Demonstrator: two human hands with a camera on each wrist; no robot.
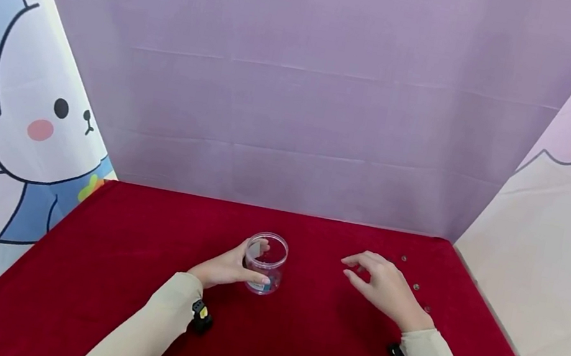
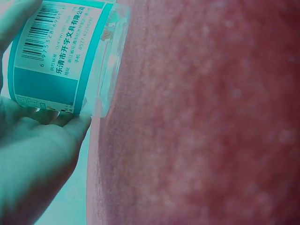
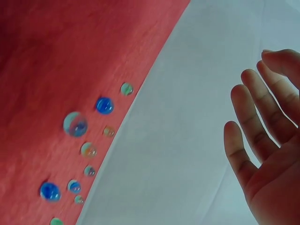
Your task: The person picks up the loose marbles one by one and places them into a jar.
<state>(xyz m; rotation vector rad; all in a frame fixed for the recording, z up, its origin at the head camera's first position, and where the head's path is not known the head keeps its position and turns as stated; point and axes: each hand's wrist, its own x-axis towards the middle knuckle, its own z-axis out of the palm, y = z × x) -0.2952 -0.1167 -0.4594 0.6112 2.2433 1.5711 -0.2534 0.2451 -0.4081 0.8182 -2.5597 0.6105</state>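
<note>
Clear plastic jar (image 1: 266,268): mid-bench (image 1: 153,225), roughly upright, mouth up, sits off to the left of the right hand
Left hand (image 1: 229,268): got the jar, fingers and thumb curved round its side
Right hand (image 1: 385,288): loosely spread, nothing in it that I can see
Marbles (image 3: 104,106): scattered along the bench's right edge, right hand's way closer; glassy little balls, some blue, some swirly
Jar label (image 2: 45,84): turquoise and white, barcode, wraps a smooth shiny cylinder
Red cloth (image 1: 303,345): kinda velvety
</note>
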